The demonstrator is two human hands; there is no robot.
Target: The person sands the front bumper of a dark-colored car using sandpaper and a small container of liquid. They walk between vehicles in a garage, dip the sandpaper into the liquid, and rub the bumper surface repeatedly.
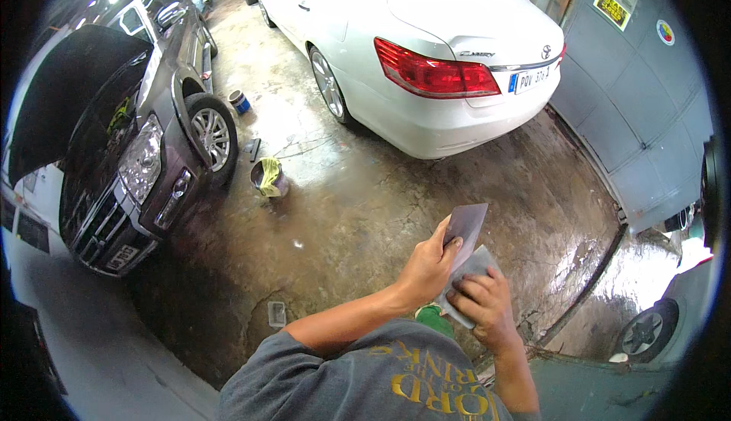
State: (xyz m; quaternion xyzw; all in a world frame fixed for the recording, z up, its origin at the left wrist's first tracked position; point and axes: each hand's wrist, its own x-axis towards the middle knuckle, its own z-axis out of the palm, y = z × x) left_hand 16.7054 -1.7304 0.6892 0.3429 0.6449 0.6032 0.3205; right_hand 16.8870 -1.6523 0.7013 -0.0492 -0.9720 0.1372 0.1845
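My left hand (pixel 425 264) pinches a thin dark grey sheet (pixel 469 227), which looks like sandpaper, between thumb and fingers. Just below it, my right hand (pixel 484 302) grips a lighter grey flat piece (pixel 482 259) with its fingers bent over the face. Whether this piece is a folded sheet or a pad cannot be told. The two pieces overlap or nearly touch in front of my torso, above the stained concrete floor (pixel 354 221). Part of a green shoe (pixel 435 321) shows beneath my hands.
A white sedan (pixel 354 61) stands ahead, beside a grey metal gate (pixel 634 95). To the left is a dark vehicle (pixel 171 158) with its hood raised. Near its front wheel are a bucket with a yellow cloth (pixel 269 176) and a blue can (pixel 240 102). A clear plastic tub (pixel 277 314) lies lower left.
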